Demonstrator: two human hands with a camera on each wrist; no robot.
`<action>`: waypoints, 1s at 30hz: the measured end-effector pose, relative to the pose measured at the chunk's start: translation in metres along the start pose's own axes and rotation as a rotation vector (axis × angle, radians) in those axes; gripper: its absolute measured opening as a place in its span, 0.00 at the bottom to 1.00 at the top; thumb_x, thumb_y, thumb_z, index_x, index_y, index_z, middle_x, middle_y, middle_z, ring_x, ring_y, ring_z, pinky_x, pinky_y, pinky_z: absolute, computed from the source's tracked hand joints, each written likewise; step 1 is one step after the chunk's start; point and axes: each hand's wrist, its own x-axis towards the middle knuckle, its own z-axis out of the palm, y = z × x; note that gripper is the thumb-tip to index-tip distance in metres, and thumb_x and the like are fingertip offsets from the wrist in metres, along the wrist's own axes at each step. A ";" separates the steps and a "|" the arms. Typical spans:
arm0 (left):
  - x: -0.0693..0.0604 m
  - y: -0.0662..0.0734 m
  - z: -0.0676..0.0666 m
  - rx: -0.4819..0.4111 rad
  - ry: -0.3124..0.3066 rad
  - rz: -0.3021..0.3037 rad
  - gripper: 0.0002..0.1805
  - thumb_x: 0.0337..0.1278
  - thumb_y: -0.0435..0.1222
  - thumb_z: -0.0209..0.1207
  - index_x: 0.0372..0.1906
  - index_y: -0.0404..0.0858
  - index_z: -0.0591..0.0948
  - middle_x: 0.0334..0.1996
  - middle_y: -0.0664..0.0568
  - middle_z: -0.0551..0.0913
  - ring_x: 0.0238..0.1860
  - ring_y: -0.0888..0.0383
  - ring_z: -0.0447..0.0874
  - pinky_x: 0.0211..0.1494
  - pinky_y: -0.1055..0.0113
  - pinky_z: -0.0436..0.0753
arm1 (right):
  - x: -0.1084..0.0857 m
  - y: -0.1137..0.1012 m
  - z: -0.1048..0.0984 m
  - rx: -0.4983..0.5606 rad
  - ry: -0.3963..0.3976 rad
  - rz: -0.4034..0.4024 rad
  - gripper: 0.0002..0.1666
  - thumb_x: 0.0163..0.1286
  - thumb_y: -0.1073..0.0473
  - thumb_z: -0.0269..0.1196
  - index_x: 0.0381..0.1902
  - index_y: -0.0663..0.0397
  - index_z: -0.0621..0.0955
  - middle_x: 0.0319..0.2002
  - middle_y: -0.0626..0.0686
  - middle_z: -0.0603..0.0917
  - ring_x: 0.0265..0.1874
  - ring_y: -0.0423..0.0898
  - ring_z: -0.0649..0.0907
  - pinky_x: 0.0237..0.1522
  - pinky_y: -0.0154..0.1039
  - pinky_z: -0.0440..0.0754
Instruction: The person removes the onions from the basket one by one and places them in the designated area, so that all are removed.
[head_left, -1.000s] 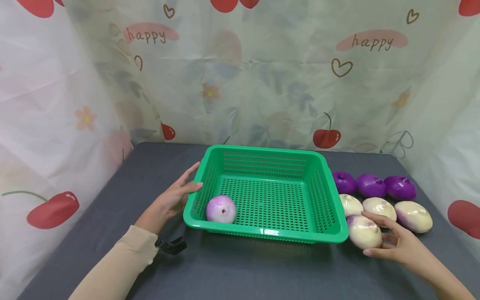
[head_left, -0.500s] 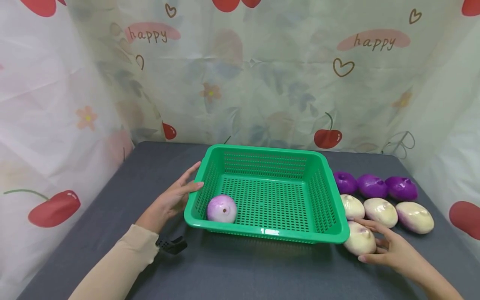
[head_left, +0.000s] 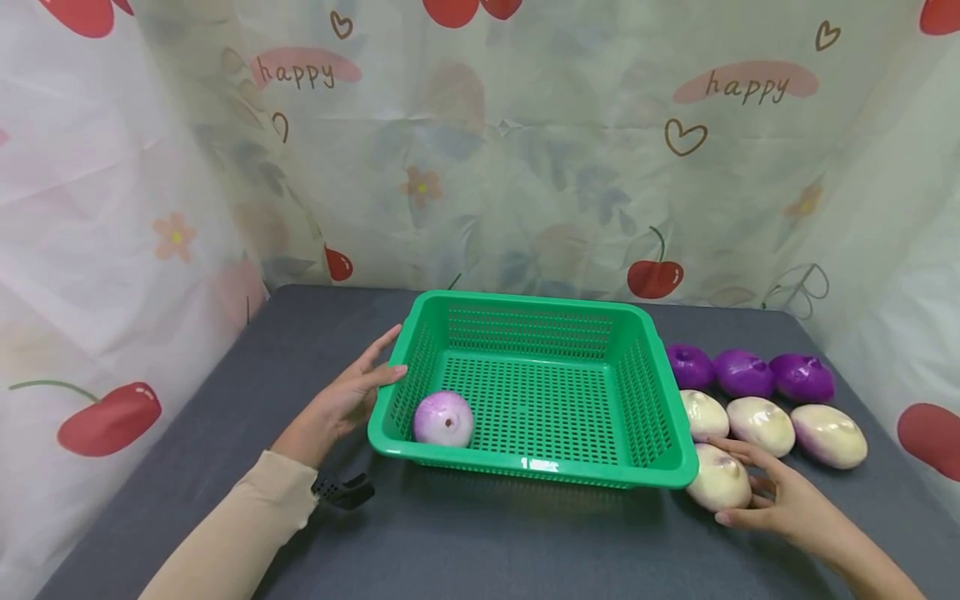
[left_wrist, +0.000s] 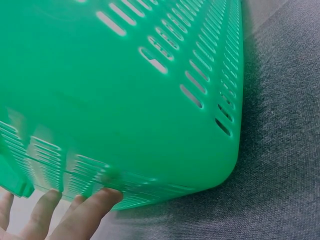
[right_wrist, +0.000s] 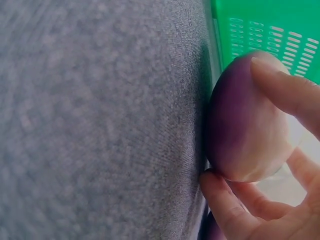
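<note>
In the head view, my left hand grips the left rim of a green plastic basket, thumb over the edge and fingers against the outer wall. The left wrist view shows fingertips touching the slotted side of the basket. My right hand holds a cream turnip with purple shading beside the basket's front right corner. Thumb and fingers stand on opposite sides of this turnip in the right wrist view, close to the cloth. A round purple-and-white vegetable lies in the basket's front left corner.
Several more vegetables stand right of the basket: a row of cream ones and, behind it, a row of deep purple ones. Dark grey cloth covers the table. A printed curtain hangs behind.
My right hand and the turnip have shifted slightly left, closer to the basket corner, and the turnip has turned; over the last half second they stay put. The left hand has not moved.
</note>
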 end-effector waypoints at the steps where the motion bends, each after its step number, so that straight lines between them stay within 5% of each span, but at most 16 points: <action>1: 0.000 0.000 0.000 0.005 -0.002 0.002 0.42 0.69 0.36 0.55 0.77 0.62 0.46 0.73 0.41 0.55 0.54 0.54 0.79 0.51 0.55 0.81 | 0.000 -0.001 0.000 -0.002 -0.004 0.014 0.47 0.53 0.70 0.72 0.69 0.63 0.62 0.59 0.21 0.65 0.44 0.29 0.77 0.41 0.25 0.78; 6: 0.000 0.000 0.000 0.014 -0.008 0.008 0.42 0.69 0.37 0.55 0.77 0.62 0.45 0.73 0.40 0.55 0.52 0.54 0.80 0.50 0.54 0.81 | -0.001 -0.001 -0.001 -0.011 -0.019 0.057 0.48 0.54 0.68 0.72 0.70 0.61 0.62 0.59 0.20 0.63 0.44 0.29 0.76 0.41 0.25 0.78; 30: -0.001 0.000 0.001 -0.001 -0.003 0.006 0.42 0.68 0.37 0.56 0.77 0.62 0.46 0.73 0.41 0.55 0.54 0.53 0.80 0.51 0.54 0.81 | -0.002 0.001 -0.002 0.027 -0.042 0.002 0.48 0.55 0.69 0.71 0.70 0.63 0.60 0.61 0.23 0.65 0.48 0.26 0.75 0.43 0.25 0.78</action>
